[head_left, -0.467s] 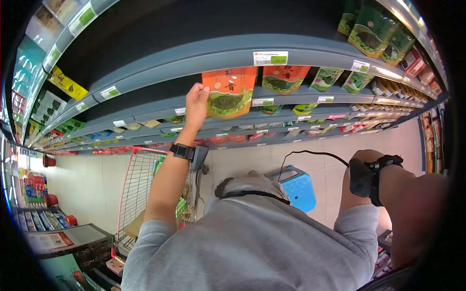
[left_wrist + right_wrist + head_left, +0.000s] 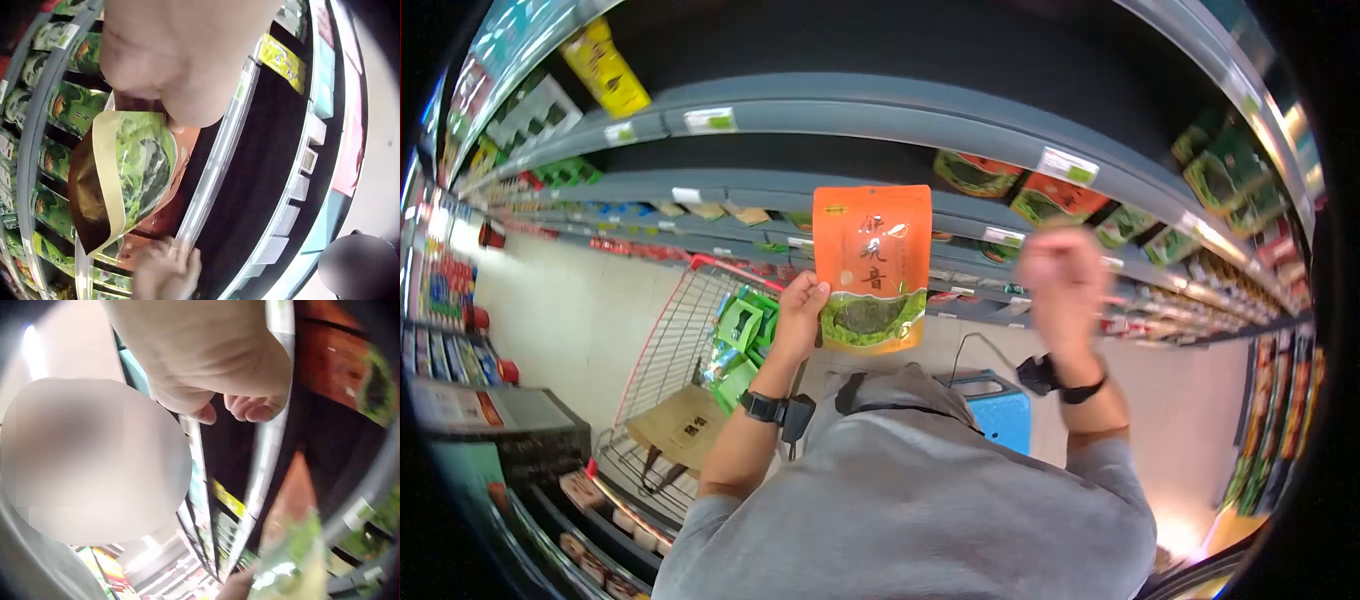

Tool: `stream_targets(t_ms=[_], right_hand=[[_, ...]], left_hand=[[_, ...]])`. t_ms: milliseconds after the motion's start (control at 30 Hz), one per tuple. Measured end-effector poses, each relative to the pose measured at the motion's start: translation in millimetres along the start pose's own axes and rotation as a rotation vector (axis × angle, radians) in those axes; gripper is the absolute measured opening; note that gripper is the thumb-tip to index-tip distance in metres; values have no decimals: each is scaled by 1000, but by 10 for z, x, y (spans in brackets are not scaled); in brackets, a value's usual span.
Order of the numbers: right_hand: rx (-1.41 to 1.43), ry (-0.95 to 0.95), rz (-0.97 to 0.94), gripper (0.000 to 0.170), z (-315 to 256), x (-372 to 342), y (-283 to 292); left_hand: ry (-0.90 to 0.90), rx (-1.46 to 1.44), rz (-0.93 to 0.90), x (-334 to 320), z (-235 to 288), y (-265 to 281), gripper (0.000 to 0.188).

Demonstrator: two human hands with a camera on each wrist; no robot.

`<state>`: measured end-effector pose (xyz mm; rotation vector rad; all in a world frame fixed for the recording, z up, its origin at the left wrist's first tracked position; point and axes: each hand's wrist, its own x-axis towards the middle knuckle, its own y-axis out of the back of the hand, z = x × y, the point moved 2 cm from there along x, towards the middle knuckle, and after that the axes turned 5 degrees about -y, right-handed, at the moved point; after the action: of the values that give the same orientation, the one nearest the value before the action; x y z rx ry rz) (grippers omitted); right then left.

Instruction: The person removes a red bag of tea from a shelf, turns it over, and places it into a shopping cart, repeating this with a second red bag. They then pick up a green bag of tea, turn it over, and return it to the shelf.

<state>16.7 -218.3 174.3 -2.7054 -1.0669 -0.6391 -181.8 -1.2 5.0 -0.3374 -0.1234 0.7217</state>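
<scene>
An upright orange and green tea pouch [image 2: 874, 240] is in my left hand [image 2: 800, 318], the thumb and fingers gripping its lower left edge. In the left wrist view the pouch's bottom fold [image 2: 109, 181] faces the camera. My right hand [image 2: 1065, 283], blurred in the head view, is raised right of the pouch and overlaps the shelf edge. Its fingers [image 2: 256, 411] curl loosely with nothing between them in the right wrist view. More orange and green pouches [image 2: 1058, 197] stand on the shelf behind the right hand.
A red-trimmed shopping cart [image 2: 668, 345] stands at left, carrying green packages [image 2: 745, 330] and a tan bag [image 2: 680, 428]. A blue step stool [image 2: 1000, 420] is on the floor close in front of the body. Shelf edges [image 2: 840, 118] with price tags run across the front.
My left hand has brought the orange pouch away from the shelf and down toward the body. The right hand has risen from beside the body to the shelf front.
</scene>
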Motion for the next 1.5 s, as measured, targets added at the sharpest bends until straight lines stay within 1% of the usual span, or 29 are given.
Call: stream_targets(t_ms=[33, 67, 133, 200, 233, 267, 333, 367, 400, 433, 500, 567, 600, 633, 700, 733, 833, 933, 1033, 1133, 1233, 1333, 1433, 1500], right_hand=[[48, -163, -54, 24, 417, -93, -204], [53, -303, -98, 25, 776, -207, -369], [247, -637, -183, 33, 1291, -502, -720], [414, -863, -404, 38, 1501, -802, -1012], [498, -975, -512, 41, 1486, -865, -1187], [460, -949, -553, 41, 1467, -889, -1330], [381, -886, -628, 42, 1394, -908, -1595], [352, -897, -655, 41, 1406, -941, -1686], [321, -907, -681, 40, 1435, -983, -1770], [290, -918, -706, 40, 1445, -1027, -1847], [205, -838, -803, 40, 1422, -1077, -2006], [112, -771, -879, 40, 1388, -1122, -2163], [62, -747, -909, 39, 1345, -1181, -2338], [16, -718, -927, 39, 1324, -1203, -2418], [64, -738, -864, 35, 1329, -1202, -2510], [86, -744, -829, 34, 1335, -1169, -2556], [200, -715, -579, 30, 1133, -879, -2687], [179, -584, -487, 27, 1096, -786, -2767], [96, -531, -473, 26, 1111, -836, -2857], [117, -553, -451, 24, 1101, -841, -2916], [103, -590, -530, 24, 1059, -827, -2957], [89, -567, -433, 24, 1110, -870, -2962], [89, -517, -329, 23, 1092, -848, -2924], [216, -583, -238, 23, 1106, -798, -2880]], left_hand=[[-1, -32, 40, -87, 28, 84, 11], [-2, -62, 77, -156, 47, 159, 12], [5, -102, 138, -284, 53, 329, 12], [10, -151, 161, -421, 88, 448, 13], [12, -172, 169, -480, 116, 504, 13], [53, -181, 213, -532, 124, 553, 13], [49, -175, 227, -620, 122, 699, 13], [50, -172, 232, -680, 116, 782, 13], [52, -198, 215, -746, 98, 897, 17], [52, -170, 215, -795, 168, 963, 20], [48, -116, 210, -860, 421, 1058, 25], [13, -149, 289, -830, 672, 1194, 27], [-3, -166, 333, -874, 762, 1375, 28], [-23, -132, 344, -878, 776, 1473, 26], [-60, -70, 353, -878, 737, 1615, 22], [-111, -20, 349, -897, 730, 1640, 20], [-56, 37, 261, -980, 802, 1595, 21], [-49, 52, 224, -979, 870, 1573, 21], [-38, 102, 216, -935, 938, 1600, 23], [-50, 146, 218, -898, 959, 1658, 25], [-29, 208, 185, -903, 963, 1660, 27], [-15, 201, 157, -854, 912, 1662, 28], [3, 113, 69, -813, 924, 1634, 29], [38, 157, -61, -806, 866, 1642, 33]])
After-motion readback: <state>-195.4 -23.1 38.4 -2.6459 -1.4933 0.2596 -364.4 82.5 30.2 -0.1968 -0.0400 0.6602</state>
